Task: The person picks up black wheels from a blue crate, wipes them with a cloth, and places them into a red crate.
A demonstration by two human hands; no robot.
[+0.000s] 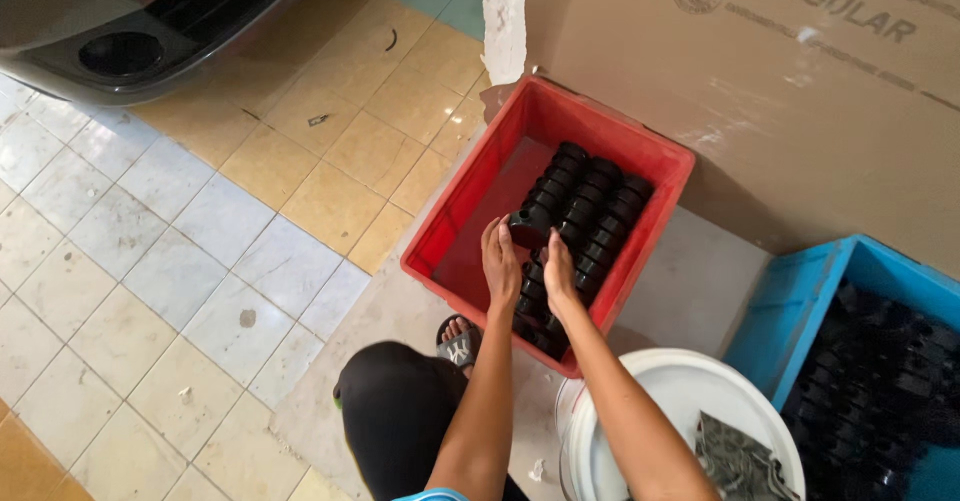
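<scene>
Black fittings — hands hide some.

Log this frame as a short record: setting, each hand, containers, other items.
setting: tiled floor, person crouching, seen from above
left hand: inside red crate, fingers at a black part
right hand: over the rows of black parts, hold not clear
red crate: right side filled with rows, left side bare
blue crate: at right, holds more black parts
white bucket: beside right arm
cardboard: behind the crates
</scene>
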